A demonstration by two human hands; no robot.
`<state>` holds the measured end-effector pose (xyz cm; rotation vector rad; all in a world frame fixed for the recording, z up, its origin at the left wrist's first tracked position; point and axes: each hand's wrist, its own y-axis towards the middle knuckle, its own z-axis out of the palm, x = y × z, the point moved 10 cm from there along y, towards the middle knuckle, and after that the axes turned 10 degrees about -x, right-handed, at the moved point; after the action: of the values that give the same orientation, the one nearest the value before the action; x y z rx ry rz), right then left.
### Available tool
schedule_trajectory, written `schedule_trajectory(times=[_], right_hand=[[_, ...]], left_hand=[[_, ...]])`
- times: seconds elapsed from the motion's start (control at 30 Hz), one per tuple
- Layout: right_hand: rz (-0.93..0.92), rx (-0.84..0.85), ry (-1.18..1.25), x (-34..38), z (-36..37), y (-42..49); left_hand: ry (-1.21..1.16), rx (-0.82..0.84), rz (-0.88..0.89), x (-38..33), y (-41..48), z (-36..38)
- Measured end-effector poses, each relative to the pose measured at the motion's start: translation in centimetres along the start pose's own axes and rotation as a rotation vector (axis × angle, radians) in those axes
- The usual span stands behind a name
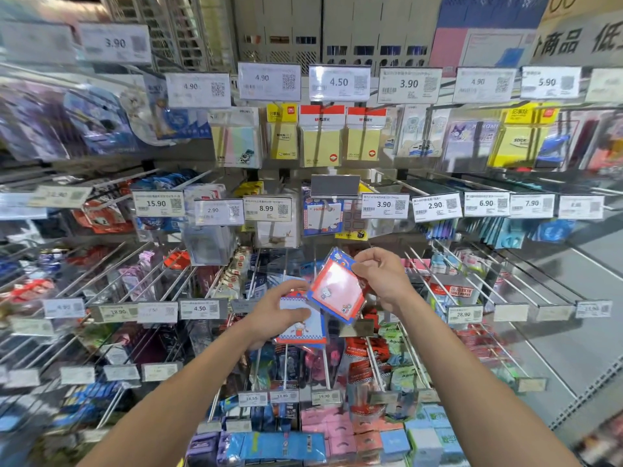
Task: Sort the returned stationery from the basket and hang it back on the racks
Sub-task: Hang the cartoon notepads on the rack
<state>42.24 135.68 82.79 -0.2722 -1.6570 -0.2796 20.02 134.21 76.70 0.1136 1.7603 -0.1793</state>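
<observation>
Right hand: your right hand [381, 278] pinches the red packet [337, 291], a cartoon memo pad in a plastic sleeve. The fingers [362, 264] are curled over its upper corner, and it hangs tilted from them.
Left hand: your left hand [279, 310] grips the blue packet [303, 328], with the thumb laid across its face. It sits lower than the red packet and partly behind it.
Where they are: you hold both packets in the air in front of the middle rows of the racks [448, 264], and neither is on a hook. Similar hanging packets [322, 219] sit just above, under a flipped-up tag holder [335, 187].
Handling: both are probably light, flat and fairly stiff from the pad inside. The glossy sleeve is probably slick and will crinkle. Hold each one by the top header, beside the hang hole, so the hole stays free for the hook.
Hard to see: your fingers cover the red packet's hang hole, and your left hand hides much of the blue packet. I cannot tell whether the two packets touch. The basket is out of view. The edges of the view are blurred, and the lower price tags are unreadable.
</observation>
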Motion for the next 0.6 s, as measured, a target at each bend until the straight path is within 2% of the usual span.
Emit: schedule_trajectory(times=[0.1,0.33,0.5,0.6], right_hand=[[-0.011,0.037,-0.003,0.4,0.4,-0.1],[-0.027,0.075,-0.038,1.5,1.4,0.1],[-0.07,0.064,-0.001,2.4,2.4,-0.2],[-0.031,0.068,0.21,2.7,2.7,-0.5]], left_hand=[[0.0,-0.105,-0.042,-0.3,0.2,-0.9],[-0.047,-0.105,-0.124,-1.5,0.0,0.0],[0.025,-0.047,0.105,-3.9,-0.4,1.0],[-0.005,-0.105,0.187,-4.7,0.0,0.0]])
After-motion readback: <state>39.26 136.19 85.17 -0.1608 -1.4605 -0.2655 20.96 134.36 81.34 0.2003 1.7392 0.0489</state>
